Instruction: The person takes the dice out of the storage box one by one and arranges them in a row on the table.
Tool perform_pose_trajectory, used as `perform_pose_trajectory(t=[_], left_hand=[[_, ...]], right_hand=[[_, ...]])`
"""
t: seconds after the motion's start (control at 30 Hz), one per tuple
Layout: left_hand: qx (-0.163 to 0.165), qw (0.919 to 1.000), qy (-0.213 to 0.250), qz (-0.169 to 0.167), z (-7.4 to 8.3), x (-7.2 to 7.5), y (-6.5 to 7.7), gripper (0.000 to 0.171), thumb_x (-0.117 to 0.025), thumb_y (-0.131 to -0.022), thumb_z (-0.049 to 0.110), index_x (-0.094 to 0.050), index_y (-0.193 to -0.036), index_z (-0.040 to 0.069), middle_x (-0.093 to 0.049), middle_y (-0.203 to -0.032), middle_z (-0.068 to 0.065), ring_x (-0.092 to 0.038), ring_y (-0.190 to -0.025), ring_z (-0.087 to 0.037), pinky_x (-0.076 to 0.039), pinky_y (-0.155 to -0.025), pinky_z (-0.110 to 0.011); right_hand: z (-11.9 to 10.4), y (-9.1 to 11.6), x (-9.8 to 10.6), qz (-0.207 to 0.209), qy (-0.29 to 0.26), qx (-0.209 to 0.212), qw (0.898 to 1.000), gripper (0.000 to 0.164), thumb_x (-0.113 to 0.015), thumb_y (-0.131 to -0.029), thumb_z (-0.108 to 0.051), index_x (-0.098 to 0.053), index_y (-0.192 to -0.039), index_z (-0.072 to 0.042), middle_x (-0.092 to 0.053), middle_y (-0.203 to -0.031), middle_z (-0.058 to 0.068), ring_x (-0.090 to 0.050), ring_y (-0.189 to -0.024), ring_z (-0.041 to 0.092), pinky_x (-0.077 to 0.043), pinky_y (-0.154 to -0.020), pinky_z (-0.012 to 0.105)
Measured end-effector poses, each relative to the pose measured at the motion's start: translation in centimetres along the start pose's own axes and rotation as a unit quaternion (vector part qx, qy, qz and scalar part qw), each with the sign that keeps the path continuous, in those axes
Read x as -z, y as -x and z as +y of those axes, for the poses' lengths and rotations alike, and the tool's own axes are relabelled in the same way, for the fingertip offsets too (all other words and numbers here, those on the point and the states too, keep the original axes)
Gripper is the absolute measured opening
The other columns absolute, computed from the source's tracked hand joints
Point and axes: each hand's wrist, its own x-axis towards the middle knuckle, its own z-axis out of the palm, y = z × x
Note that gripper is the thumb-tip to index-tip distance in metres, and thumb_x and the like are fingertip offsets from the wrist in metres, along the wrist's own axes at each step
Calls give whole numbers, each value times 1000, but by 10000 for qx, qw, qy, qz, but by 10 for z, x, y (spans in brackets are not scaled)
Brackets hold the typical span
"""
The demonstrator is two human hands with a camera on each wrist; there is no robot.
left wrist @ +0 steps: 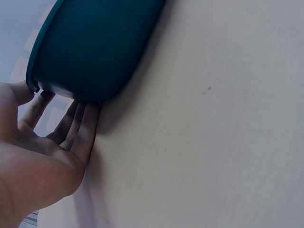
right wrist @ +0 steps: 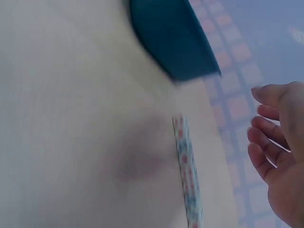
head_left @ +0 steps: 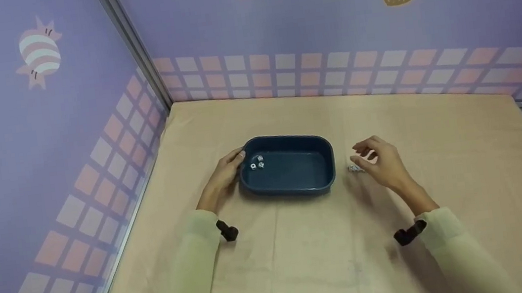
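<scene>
A dark blue-green rectangular basin [head_left: 296,169] with rounded corners sits mid-table, and three small white dice [head_left: 261,165] lie inside near its left end. My left hand [head_left: 224,173] grips the basin's left end. In the left wrist view the thumb of that hand [left wrist: 47,161] is at the rim and the fingers reach against the outer wall and lower edge. Right of the basin lies a narrow white strip [right wrist: 187,171] with red and blue-green marks, like a row of dice. Over it hovers my right hand [head_left: 382,164], fingers loosely bent, nothing between them.
A beige cloth [head_left: 305,260] covers the table. Purple panels [head_left: 325,19] with checks and sweets stand at the back and left, joined by a metal post [head_left: 140,52]. A black wrist device [head_left: 228,231] sits at the left cuff, another [head_left: 410,233] at the right.
</scene>
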Motion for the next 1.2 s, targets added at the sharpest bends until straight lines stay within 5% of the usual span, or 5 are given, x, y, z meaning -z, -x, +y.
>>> perform_pose_trajectory(t=[0.13, 0.33, 0.67, 0.9, 1.2], left_hand=[[3, 9999, -140, -28, 0, 1, -1, 52, -49, -114, 36, -47, -161, 14, -54, -156, -13, -58, -136, -30, -47, -111, -45], [132, 9999, 41, 45, -1, 1, 0, 50, -53, -113, 37, -50, -159, 16, -55, -156, -9, -58, -136, -28, -46, -112, -46], [1, 9997, -206, 100, 2, -1, 0, 50, -51, -114, 33, -50, -159, 11, -59, -151, -13, -61, -128, -27, -50, -103, -39], [85, 9998, -151, -5, 2, -5, -1, 48, -51, -114, 32, -51, -158, 11, -61, -148, -13, -64, -127, -26, -52, -98, -35], [25, 9997, 252, -41, 0, 1, 1, 46, -53, -113, 34, -55, -155, 16, -63, -145, -9, -64, -127, -26, -54, -96, -34]], right_hand=[[-27, -18, -35, -194, -419, 217, 9987, 25, -81, -95, -9, -73, -115, 4, -69, -105, 12, -68, -95, 26, -57, -79, 48], [-57, -46, -89, -428, -588, 540, 9959, 25, -80, -97, -11, -74, -117, 3, -68, -104, 11, -67, -91, 23, -57, -81, 40], [-86, -76, -153, -322, -903, 151, 9953, 29, -81, -96, -12, -74, -121, 2, -68, -109, 10, -67, -101, 23, -57, -91, 38], [-83, -77, -179, -875, -777, -168, 9930, 35, -81, -96, -10, -72, -127, 2, -67, -119, 14, -66, -113, 30, -54, -99, 45], [-83, -78, -188, -1919, 190, 270, 9809, 46, -82, -96, -19, -69, -136, -1, -62, -129, 13, -58, -120, 31, -47, -107, 47]])
